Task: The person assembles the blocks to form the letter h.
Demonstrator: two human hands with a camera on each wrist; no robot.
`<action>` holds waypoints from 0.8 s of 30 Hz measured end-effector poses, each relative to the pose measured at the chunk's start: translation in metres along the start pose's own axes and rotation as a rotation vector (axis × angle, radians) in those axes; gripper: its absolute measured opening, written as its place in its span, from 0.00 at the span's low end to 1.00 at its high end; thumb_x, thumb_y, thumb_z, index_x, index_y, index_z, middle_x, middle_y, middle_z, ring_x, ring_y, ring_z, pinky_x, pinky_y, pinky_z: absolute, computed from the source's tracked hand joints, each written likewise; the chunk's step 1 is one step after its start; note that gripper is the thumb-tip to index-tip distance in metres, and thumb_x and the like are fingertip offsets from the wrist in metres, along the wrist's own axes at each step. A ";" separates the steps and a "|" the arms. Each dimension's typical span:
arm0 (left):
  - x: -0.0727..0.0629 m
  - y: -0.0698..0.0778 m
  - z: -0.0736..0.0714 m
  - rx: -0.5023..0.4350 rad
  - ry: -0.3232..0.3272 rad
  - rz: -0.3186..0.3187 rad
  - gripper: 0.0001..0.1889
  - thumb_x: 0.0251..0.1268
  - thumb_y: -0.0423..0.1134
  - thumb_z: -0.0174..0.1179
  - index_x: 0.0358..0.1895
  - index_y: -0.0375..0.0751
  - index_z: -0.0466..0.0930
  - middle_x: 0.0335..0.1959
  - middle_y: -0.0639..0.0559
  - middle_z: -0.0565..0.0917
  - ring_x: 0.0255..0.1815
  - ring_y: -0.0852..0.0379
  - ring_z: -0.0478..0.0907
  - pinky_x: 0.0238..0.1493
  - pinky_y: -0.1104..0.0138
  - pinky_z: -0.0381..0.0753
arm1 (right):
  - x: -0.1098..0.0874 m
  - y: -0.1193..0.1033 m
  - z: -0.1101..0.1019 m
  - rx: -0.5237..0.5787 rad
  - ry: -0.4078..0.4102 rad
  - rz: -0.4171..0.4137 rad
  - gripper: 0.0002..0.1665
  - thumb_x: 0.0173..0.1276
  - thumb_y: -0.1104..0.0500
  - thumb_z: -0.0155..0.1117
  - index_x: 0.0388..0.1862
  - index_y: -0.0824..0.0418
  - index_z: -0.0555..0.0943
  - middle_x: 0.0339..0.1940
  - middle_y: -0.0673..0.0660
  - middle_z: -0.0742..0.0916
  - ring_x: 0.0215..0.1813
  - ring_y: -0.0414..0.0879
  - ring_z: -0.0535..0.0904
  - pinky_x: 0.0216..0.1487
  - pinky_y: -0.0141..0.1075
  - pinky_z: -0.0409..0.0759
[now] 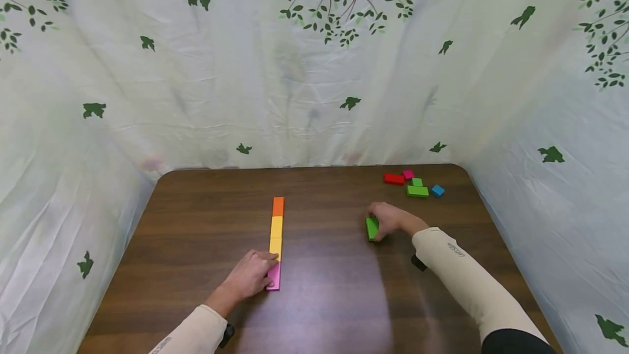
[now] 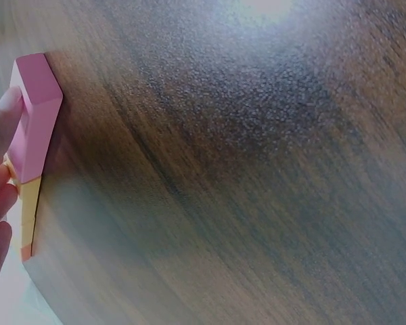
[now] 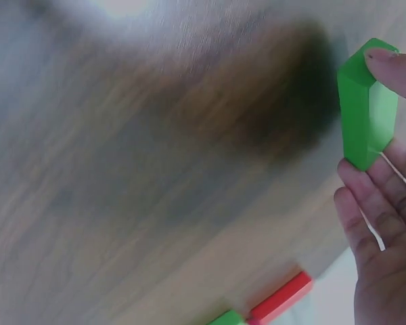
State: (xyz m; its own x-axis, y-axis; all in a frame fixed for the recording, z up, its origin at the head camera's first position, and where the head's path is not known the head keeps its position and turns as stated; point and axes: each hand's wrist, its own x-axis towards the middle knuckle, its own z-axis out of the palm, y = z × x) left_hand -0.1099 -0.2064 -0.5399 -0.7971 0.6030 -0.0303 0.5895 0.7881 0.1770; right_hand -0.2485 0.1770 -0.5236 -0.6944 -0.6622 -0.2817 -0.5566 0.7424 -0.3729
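Note:
A straight row of blocks runs away from me on the table: a pink block [image 1: 274, 277] nearest, two yellow blocks [image 1: 277, 227] behind it, an orange block [image 1: 278, 206] at the far end. My left hand [image 1: 250, 275] rests on the pink block, its thumb on that block and its index fingertip near the joint with the yellow. Its other fingers lie loosely extended beside the row in the left wrist view. Right of the row, my right hand [image 1: 393, 218] holds a long green block [image 3: 362, 108] lengthwise between thumb and fingertips, close over the table.
At the table's [image 1: 324, 316] far right lie loose blocks: a red one [image 1: 394, 179], a dark pink one [image 1: 408, 174], a small green one [image 1: 416, 182], a longer green one [image 1: 417, 192] and a blue one [image 1: 438, 190]. A leaf-printed curtain [image 1: 304, 124] borders the table's back and sides.

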 end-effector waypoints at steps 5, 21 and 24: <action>0.000 0.000 0.002 0.002 0.023 0.030 0.19 0.49 0.39 0.74 0.45 0.33 0.86 0.48 0.43 0.85 0.51 0.48 0.82 0.51 0.54 0.76 | 0.001 -0.010 0.009 0.001 0.020 -0.028 0.30 0.42 0.58 0.80 0.44 0.67 0.77 0.39 0.55 0.79 0.40 0.47 0.74 0.45 0.40 0.76; 0.000 0.001 -0.002 -0.014 -0.026 -0.015 0.21 0.50 0.39 0.73 0.47 0.33 0.85 0.50 0.43 0.85 0.53 0.47 0.81 0.54 0.53 0.75 | 0.013 -0.067 0.033 -0.057 0.031 -0.029 0.32 0.40 0.53 0.81 0.43 0.62 0.76 0.36 0.50 0.74 0.36 0.43 0.71 0.39 0.37 0.75; 0.000 0.000 -0.002 -0.005 -0.021 -0.009 0.21 0.50 0.40 0.73 0.47 0.33 0.85 0.50 0.43 0.85 0.53 0.48 0.81 0.54 0.53 0.76 | 0.016 -0.079 0.038 -0.064 0.020 -0.022 0.32 0.41 0.53 0.80 0.44 0.61 0.76 0.36 0.49 0.74 0.36 0.42 0.71 0.39 0.36 0.74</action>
State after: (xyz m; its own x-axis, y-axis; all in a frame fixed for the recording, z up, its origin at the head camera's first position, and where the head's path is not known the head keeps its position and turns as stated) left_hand -0.1098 -0.2062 -0.5383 -0.7996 0.5983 -0.0524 0.5815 0.7930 0.1815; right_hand -0.1982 0.1034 -0.5326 -0.6903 -0.6769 -0.2556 -0.5998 0.7329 -0.3211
